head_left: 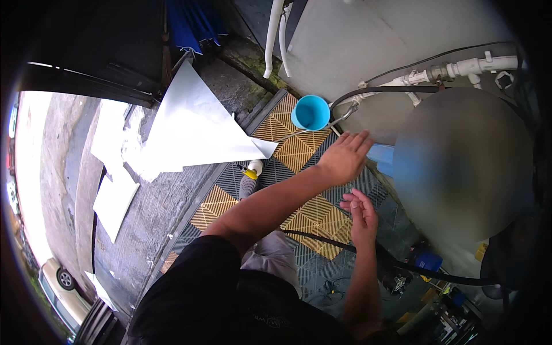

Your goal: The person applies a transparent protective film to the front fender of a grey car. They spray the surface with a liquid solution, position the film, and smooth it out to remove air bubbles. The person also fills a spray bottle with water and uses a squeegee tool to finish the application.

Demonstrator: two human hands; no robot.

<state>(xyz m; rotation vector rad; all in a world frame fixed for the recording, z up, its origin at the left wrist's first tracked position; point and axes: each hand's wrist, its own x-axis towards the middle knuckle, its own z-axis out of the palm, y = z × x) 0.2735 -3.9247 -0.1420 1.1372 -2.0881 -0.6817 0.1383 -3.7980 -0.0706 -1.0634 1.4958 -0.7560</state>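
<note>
My left hand [345,157] reaches out ahead of me with its fingers stretched, and I see nothing held in it. It is just in front of the light-blue bucket [322,113], apart from it. Below it, my right hand [363,220] is raised with the fingers loosely bent and the thumb apart. A tiny glassy speck by its fingertips is too small to make out. Past the hands, a pale blue object [380,159] sits against the wall, partly hidden by a large blurred round patch.
Tan and grey slatted floor tiles [310,224] lie underfoot. White sheets [187,118] cover the ledge at left. Beside my shoe stands a white and yellow bottle [253,168]. White pipes [448,72] run along the wall; a black hose [417,268] crosses at right near cluttered tools [448,322].
</note>
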